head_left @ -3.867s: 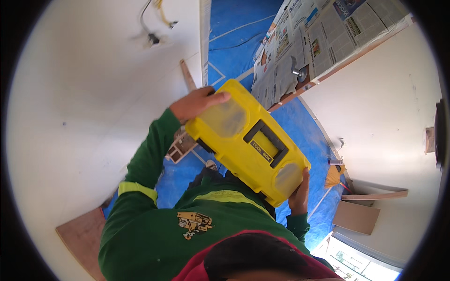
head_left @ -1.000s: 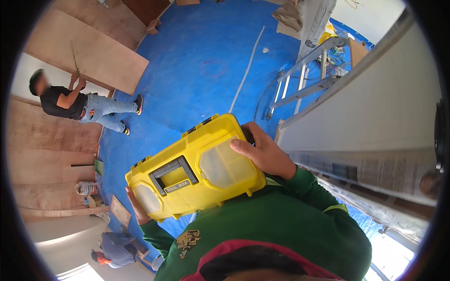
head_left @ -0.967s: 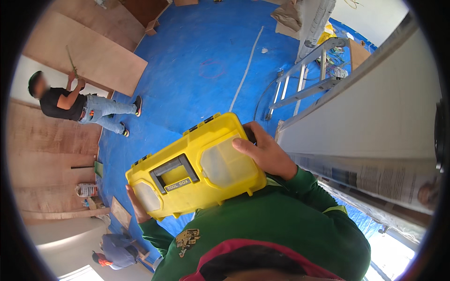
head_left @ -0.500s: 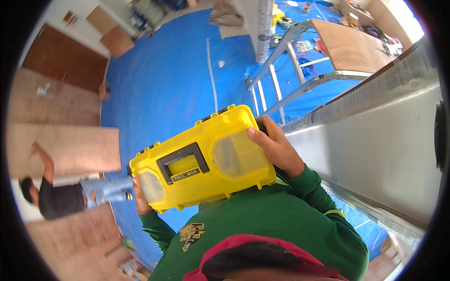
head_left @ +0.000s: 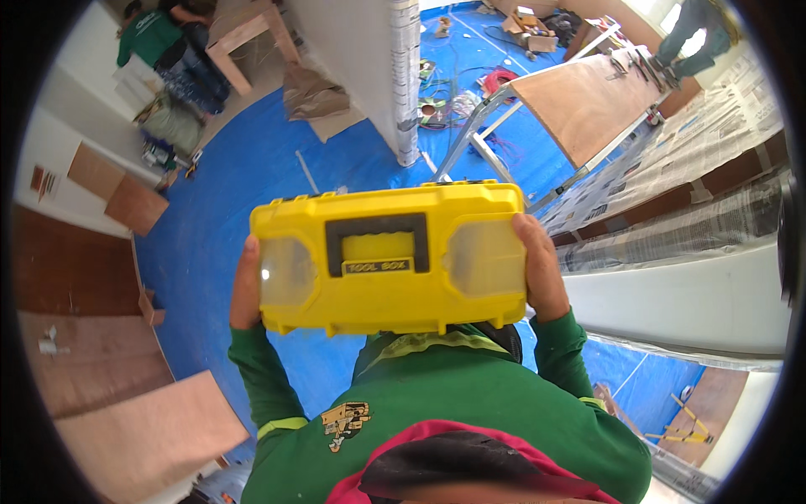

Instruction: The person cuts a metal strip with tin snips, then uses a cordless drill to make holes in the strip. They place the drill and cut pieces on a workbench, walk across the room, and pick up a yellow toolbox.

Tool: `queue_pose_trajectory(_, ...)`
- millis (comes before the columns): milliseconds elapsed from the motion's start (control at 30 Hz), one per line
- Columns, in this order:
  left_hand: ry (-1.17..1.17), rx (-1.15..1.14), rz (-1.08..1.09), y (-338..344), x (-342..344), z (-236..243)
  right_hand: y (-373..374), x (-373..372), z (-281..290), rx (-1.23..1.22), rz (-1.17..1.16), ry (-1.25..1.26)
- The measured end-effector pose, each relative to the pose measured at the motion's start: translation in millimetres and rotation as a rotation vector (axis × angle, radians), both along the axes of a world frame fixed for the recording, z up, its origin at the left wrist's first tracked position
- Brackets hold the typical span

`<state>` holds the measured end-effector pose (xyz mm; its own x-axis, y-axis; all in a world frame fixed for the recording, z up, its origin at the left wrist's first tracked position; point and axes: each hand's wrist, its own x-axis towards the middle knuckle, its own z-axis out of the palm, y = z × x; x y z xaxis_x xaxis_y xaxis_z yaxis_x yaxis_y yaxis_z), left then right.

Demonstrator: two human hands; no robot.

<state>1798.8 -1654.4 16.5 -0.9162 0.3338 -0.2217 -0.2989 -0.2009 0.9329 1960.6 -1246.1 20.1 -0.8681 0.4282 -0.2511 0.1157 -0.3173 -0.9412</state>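
Yellow toolbox (head_left: 390, 256) held level, long axis 9-to-3 o'clock; left hand (head_left: 245, 286) clamps 9 o'clock end, right hand (head_left: 541, 269) 3 o'clock end, equally near.

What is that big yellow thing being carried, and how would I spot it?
Look above the blue floor sheet, in the picture's centre. Between the left hand and right hand sits a yellow toolbox. Its black handle frame and two clear lid compartments mark it out; nothing else nearby is bright yellow.
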Motion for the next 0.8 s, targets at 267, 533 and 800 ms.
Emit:
queue_pose_trajectory(267, 0.301, -0.158, -0.500, 159.5, -211.4, 17.6, 58.0, -55.0, -3.9, -0.152, -0.401, 0.264)
queue_pose_trajectory(533, 0.627, -0.126, -0.875, 393.2, -341.7, 52.5, 148.4, -96.8, 5.4, -0.095, -0.776, 0.309)
queue_pose_trajectory(800, 0.590, -0.226, -1.270, 624.3, -398.5, 68.2, 250.2, -110.0, -11.2, -0.045, -0.937, 0.358)
